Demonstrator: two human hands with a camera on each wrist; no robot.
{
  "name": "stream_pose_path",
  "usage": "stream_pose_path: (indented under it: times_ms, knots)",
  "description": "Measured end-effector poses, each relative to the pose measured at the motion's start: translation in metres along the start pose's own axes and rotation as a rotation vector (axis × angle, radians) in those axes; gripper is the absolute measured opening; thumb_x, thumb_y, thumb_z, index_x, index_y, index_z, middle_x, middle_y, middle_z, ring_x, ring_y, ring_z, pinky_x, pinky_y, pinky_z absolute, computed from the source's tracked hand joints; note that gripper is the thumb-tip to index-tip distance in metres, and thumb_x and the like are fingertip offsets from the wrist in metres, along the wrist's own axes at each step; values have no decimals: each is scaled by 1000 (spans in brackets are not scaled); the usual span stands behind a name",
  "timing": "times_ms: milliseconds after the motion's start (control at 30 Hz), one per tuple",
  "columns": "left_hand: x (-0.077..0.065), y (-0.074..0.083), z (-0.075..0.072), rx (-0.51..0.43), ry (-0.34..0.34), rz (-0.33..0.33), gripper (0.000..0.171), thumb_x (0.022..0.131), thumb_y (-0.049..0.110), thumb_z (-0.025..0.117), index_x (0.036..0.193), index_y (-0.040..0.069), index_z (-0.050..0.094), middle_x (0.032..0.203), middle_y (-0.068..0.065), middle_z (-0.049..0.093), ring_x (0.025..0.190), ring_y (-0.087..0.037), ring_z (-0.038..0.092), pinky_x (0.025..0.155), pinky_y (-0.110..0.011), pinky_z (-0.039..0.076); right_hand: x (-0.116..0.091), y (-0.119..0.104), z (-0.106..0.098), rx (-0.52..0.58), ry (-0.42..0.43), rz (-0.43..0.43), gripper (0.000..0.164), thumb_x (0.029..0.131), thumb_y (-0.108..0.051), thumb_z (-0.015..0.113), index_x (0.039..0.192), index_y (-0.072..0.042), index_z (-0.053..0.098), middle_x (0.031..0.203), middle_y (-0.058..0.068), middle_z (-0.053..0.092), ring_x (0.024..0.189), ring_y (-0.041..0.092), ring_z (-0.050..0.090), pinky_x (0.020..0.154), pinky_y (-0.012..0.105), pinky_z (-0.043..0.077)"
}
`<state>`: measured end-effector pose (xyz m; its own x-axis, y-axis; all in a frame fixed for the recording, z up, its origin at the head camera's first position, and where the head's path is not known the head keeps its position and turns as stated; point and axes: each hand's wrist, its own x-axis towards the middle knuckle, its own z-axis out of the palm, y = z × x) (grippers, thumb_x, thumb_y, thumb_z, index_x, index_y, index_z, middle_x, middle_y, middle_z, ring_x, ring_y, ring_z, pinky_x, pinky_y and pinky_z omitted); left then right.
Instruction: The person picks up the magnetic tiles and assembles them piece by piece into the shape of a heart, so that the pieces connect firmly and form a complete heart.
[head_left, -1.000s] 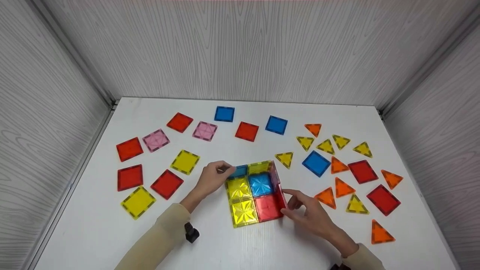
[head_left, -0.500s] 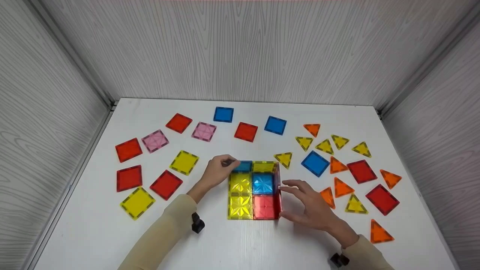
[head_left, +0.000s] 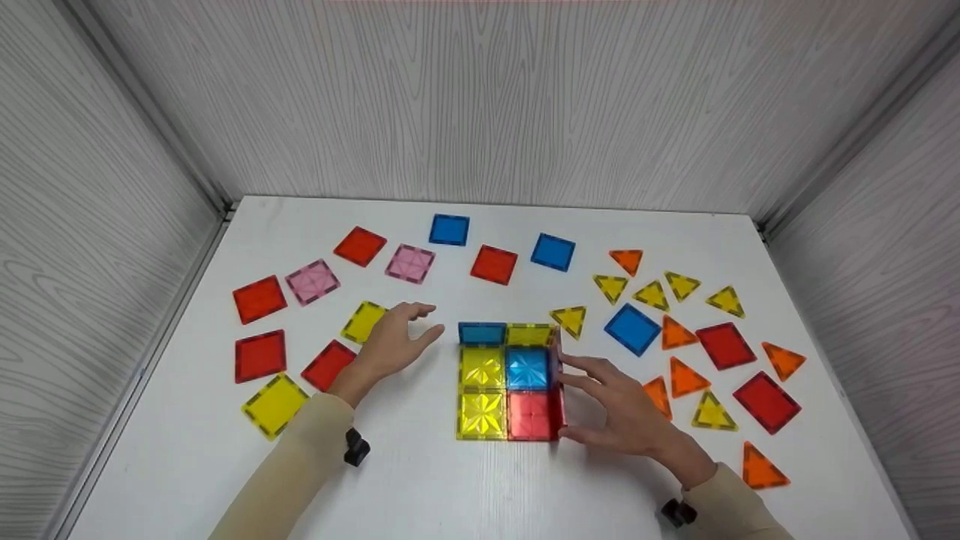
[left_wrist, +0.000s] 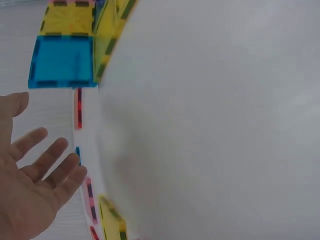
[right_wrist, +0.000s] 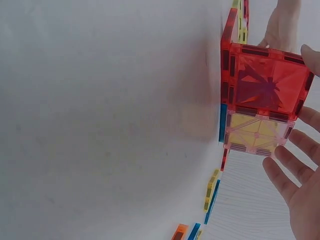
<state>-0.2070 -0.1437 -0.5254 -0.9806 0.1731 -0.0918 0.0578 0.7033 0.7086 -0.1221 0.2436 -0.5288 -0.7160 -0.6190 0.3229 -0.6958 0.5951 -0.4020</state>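
Note:
In the head view, a base of flat square magnetic tiles lies mid-table: two yellow tiles on the left, blue and red on the right. A blue wall tile and a yellow wall tile stand along its back. Its right side carries an upright red tile and a pink tile. My right hand rests its fingertips and thumb against this right wall from outside. My left hand is held with spread fingers left of the structure, apart from it, holding nothing.
Loose red, pink, yellow and blue squares lie around the left and back, including a yellow square by the left sleeve and a red square behind the structure. Orange triangles and yellow triangles are scattered at the right.
My left hand has let go of the blue wall tile and moved left. The structure has been turned slightly so it sits square. My right hand stays at the right wall, its fingers spread wider.

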Motion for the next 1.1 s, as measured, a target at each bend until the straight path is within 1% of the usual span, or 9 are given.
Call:
stream_pose_path:
  times_ms: [100, 167, 233, 333, 500, 667, 833, 1000, 1100]
  knots:
    - [-2, -16, -14, 150, 47, 27, 57, 102, 43, 67, 150, 14, 57, 149, -15, 58, 141, -34, 53, 119, -54, 47, 0, -1, 0, -15, 9, -6, 82, 80, -42, 91, 153, -33, 54, 159, 8, 54, 141, 22, 56, 99, 45, 62]
    - [-3, -27, -21, 200, 75, 44, 56, 102, 40, 68, 149, 11, 58, 149, -18, 57, 140, -36, 52, 118, -55, 47, 0, -1, 0, -22, 10, 0, 83, 79, -41, 92, 153, -33, 55, 160, 7, 54, 141, 21, 56, 99, 45, 62]
    - [-3, -37, -27, 228, 92, 46, 56, 102, 39, 68, 149, 10, 58, 150, -20, 55, 140, -38, 50, 119, -56, 46, -1, -1, 0, -26, 10, 3, 83, 79, -41, 92, 153, -34, 55, 160, 6, 54, 141, 21, 56, 98, 46, 62]
    - [-2, -50, -33, 246, 104, 26, 57, 102, 38, 68, 151, 9, 56, 155, -22, 49, 142, -42, 47, 119, -59, 45, -1, -1, 0, -35, 5, 8, 83, 79, -41, 92, 152, -35, 55, 160, 5, 54, 140, 20, 56, 99, 46, 62]
    - [-1, -65, -38, 272, 93, -9, 62, 102, 36, 66, 154, 7, 51, 158, -27, 43, 140, -46, 44, 117, -62, 44, 0, -2, -1, -45, 1, 9, 80, 79, -44, 92, 151, -35, 57, 159, 4, 55, 140, 19, 56, 99, 47, 62]
    - [0, -71, -36, 308, 75, -32, 65, 102, 39, 65, 156, 7, 48, 156, -29, 42, 136, -47, 43, 113, -62, 43, 0, -3, -1, -48, -7, 20, 76, 82, -49, 88, 150, -35, 57, 159, 4, 55, 139, 20, 57, 100, 50, 60]
    - [2, -70, -32, 365, 72, -43, 67, 101, 43, 65, 156, 7, 49, 151, -31, 44, 132, -47, 42, 110, -61, 43, 1, -4, -2, -33, -13, 25, 73, 85, -52, 85, 150, -33, 58, 159, 5, 55, 137, 21, 58, 99, 48, 61]
    - [4, -67, -30, 349, 71, -55, 64, 102, 41, 63, 154, 5, 50, 147, -33, 46, 127, -47, 42, 108, -60, 44, 1, -5, -2, -35, -12, 27, 73, 84, -51, 86, 149, -33, 59, 158, 6, 56, 135, 22, 59, 98, 48, 61]
    - [5, -63, -30, 301, 81, -79, 63, 103, 40, 62, 153, 5, 51, 145, -33, 47, 127, -47, 43, 109, -59, 45, 1, -5, -2, -34, -15, 34, 72, 84, -52, 85, 148, -32, 60, 158, 5, 56, 135, 22, 60, 98, 48, 61]
